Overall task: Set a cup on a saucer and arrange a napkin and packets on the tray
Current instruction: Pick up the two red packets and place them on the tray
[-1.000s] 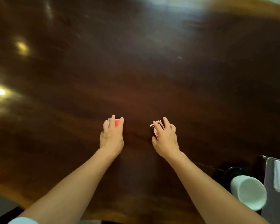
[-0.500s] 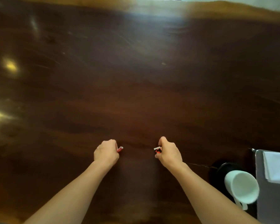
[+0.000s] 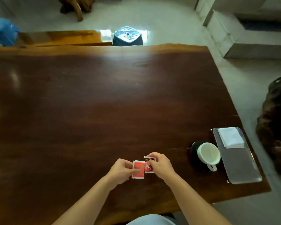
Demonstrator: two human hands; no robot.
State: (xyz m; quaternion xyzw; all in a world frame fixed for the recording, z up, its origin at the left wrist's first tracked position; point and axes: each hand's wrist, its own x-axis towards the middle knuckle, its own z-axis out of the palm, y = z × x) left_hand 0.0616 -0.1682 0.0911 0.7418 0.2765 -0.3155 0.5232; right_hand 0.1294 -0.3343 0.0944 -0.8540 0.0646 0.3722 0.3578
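Note:
My left hand (image 3: 120,170) pinches a red packet (image 3: 139,169) with white edges, held above the dark wooden table (image 3: 104,111). My right hand (image 3: 161,165) grips a second red packet (image 3: 148,165) with black and white print, touching the first. To the right, a white cup (image 3: 208,154) stands on a black saucer (image 3: 194,153), handle toward me. Right of it lies a long grey tray (image 3: 238,166) with a folded white napkin (image 3: 231,137) at its far end.
The table's right edge runs just past the tray, with pale floor beyond. A dark carved wooden piece (image 3: 276,127) stands at the far right. A blue and white ceramic stool (image 3: 127,37) and a wooden bench (image 3: 60,38) sit behind the far edge.
Both hands lifted their packets off the table and came together at the middle. The view pulled back and up, showing the whole table and tray.

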